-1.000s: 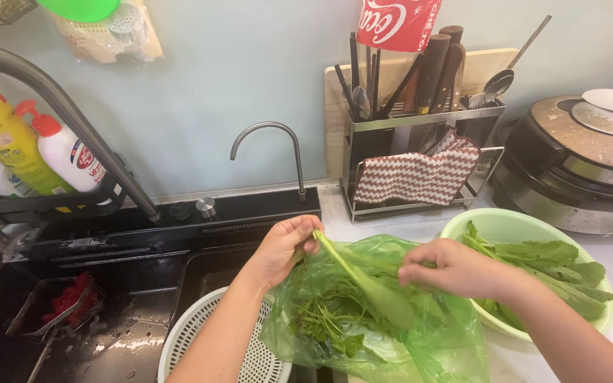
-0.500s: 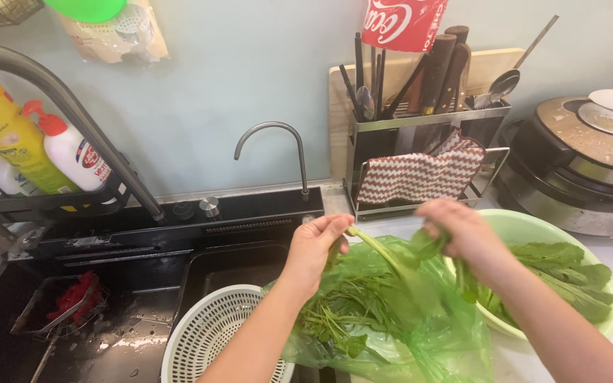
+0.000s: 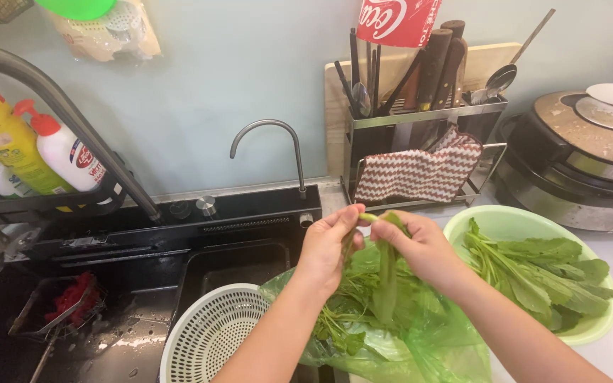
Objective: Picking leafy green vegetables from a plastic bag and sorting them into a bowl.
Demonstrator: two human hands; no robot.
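I saw the left hand [image 3: 326, 245] and the right hand [image 3: 420, 245] meet just above the crumpled translucent green plastic bag [image 3: 420, 340], each grip pinched on the top of one long pale green leafy vegetable stalk [image 3: 386, 273]. The stalk hung down over the bag; its lower end was lost among the loose greens inside. Right of the bag stood a light green plastic bowl [image 3: 590, 323] of leaves, left of it a white slotted colander [image 3: 207, 337], cut off by the frame edge.
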